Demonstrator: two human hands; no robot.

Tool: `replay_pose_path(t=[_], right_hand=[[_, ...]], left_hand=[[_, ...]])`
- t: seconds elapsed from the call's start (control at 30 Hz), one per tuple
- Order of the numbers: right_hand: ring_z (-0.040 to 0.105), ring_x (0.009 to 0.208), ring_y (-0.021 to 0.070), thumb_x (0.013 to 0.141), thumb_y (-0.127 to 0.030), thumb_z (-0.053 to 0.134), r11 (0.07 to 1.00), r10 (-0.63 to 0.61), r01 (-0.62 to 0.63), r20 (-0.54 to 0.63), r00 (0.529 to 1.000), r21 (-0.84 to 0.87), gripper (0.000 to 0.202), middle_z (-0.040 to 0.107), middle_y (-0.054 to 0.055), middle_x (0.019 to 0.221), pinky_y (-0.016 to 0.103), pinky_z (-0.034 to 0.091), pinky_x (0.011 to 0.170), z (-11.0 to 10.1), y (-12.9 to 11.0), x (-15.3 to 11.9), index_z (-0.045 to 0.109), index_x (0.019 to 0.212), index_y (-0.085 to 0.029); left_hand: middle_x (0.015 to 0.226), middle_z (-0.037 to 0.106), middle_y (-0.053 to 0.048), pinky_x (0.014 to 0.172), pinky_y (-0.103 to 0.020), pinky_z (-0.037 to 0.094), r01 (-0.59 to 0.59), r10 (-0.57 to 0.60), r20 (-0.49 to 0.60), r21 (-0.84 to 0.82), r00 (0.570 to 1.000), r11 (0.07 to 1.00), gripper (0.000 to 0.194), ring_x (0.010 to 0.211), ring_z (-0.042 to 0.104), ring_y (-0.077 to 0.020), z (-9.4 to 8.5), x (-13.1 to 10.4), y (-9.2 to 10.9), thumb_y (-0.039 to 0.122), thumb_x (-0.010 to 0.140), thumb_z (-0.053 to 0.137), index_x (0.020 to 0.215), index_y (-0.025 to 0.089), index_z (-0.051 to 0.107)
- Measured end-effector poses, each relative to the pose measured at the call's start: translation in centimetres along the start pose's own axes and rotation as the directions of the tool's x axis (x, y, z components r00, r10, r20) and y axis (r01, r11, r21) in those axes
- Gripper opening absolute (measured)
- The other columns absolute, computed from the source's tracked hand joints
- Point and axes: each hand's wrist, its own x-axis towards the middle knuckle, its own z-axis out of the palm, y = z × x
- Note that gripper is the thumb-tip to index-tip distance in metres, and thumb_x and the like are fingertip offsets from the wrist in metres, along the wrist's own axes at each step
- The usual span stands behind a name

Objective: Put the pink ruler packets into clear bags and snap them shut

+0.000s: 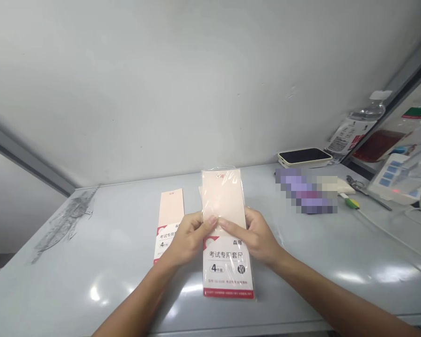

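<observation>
Between both hands I hold a ruler set package, a pink and white card with red edging inside a clear plastic sleeve. My left hand grips its left edge, thumb pressed on the front. On the opposite edge my right hand is closed the same way, its thumb near the other one. The fingers behind the package are hidden. A matching pink and white card lies on the grey table to the left, partly covered by my left hand.
At the back right lies a phone on a pale box. A clear bottle leans by the wall, near a bottle of dark liquid. A blurred purple item, scissors and a white cable lie at right.
</observation>
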Motion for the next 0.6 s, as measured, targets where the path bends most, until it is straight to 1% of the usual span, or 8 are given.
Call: replay_pose_path(t=[0.1,0.17,0.27,0.33,0.4,0.47,0.53,0.6], right_hand=[[0.061,0.066,0.0188,0.072,-0.037,0.063,0.999,-0.012,0.012,-0.009,1.0,-0.037,0.022,0.065,0.003,0.074,0.029,0.047,0.056,0.0,0.1,0.0,0.06,0.083,-0.018],[0.06,0.066,0.0182,0.073,-0.038,0.061,0.999,-0.011,0.011,-0.012,1.0,-0.043,0.023,0.065,0.003,0.073,0.028,0.046,0.055,-0.1,0.1,0.1,0.059,0.082,-0.018],[0.06,0.06,0.016,0.077,-0.041,0.056,0.997,0.072,-0.071,0.022,0.997,-0.035,0.025,0.064,0.001,0.074,0.028,0.046,0.053,-0.3,0.1,0.4,0.056,0.09,-0.019],[0.061,0.06,0.0161,0.077,-0.041,0.055,0.986,0.152,-0.148,0.05,0.987,-0.077,0.031,0.065,0.002,0.076,0.029,0.048,0.054,-0.6,0.2,0.6,0.053,0.1,-0.021],[0.062,0.062,0.0175,0.077,-0.04,0.055,0.966,0.19,-0.181,0.034,0.981,-0.183,0.036,0.065,0.002,0.077,0.03,0.048,0.055,-1.0,0.5,0.8,0.05,0.107,-0.021],[0.061,0.061,0.0183,0.078,-0.04,0.054,0.914,0.162,-0.161,-0.028,0.986,-0.372,0.041,0.063,0.001,0.07,0.03,0.046,0.053,-1.3,1.0,1.0,0.047,0.114,-0.022],[0.056,0.054,0.0176,0.078,-0.039,0.052,0.804,0.096,-0.117,-0.067,0.993,-0.583,0.042,0.059,-0.001,0.058,0.028,0.04,0.048,-1.5,1.6,1.1,0.047,0.117,-0.024],[0.052,0.049,0.0169,0.078,-0.039,0.051,0.674,0.055,-0.088,-0.069,0.996,-0.733,0.039,0.055,-0.002,0.051,0.026,0.034,0.045,-1.6,2.1,1.1,0.05,0.114,-0.024]], left_hand=[[0.054,0.044,0.001,0.045,-0.021,0.03,0.011,-0.011,-0.005,0.021,1.0,1.0,0.037,0.048,0.04,-0.0082,0.2,0.0,0.1,0.047,0.078,0.049,0.059,0.015,0.046],[0.053,0.044,0.002,0.045,-0.021,0.03,0.03,-0.029,-0.041,0.024,0.999,0.999,0.037,0.047,0.041,-0.0083,0.2,0.1,0.1,0.048,0.078,0.048,0.059,0.016,0.044],[0.051,0.044,0.003,0.043,-0.021,0.028,0.055,-0.032,-0.201,0.11,0.979,0.992,0.039,0.045,0.041,-0.0085,-0.4,0.5,-0.2,0.051,0.078,0.046,0.059,0.017,0.042],[0.049,0.044,0.003,0.041,-0.021,0.025,0.1,0.003,-0.339,0.287,0.941,0.953,0.042,0.043,0.039,-0.0088,-1.1,0.9,-0.7,0.055,0.076,0.046,0.057,0.018,0.042],[0.047,0.045,0.003,0.04,-0.021,0.023,0.185,0.051,-0.437,0.481,0.898,0.857,0.044,0.043,0.039,-0.0101,-1.7,1.2,-1.2,0.059,0.073,0.047,0.057,0.018,0.044],[0.048,0.05,0.001,0.041,-0.022,0.022,0.274,0.071,-0.477,0.613,0.876,0.741,0.044,0.044,0.043,-0.0132,-2.0,1.3,-1.7,0.062,0.072,0.045,0.062,0.019,0.05],[0.053,0.055,-0.002,0.042,-0.023,0.023,0.333,0.068,-0.473,0.707,0.878,0.624,0.044,0.048,0.049,-0.0167,-1.9,1.3,-2.1,0.062,0.073,0.042,0.072,0.019,0.054],[0.059,0.058,-0.005,0.044,-0.024,0.024,0.349,0.065,-0.44,0.785,0.895,0.512,0.045,0.051,0.052,-0.0189,-1.6,1.2,-2.2,0.06,0.076,0.039,0.081,0.018,0.054]])
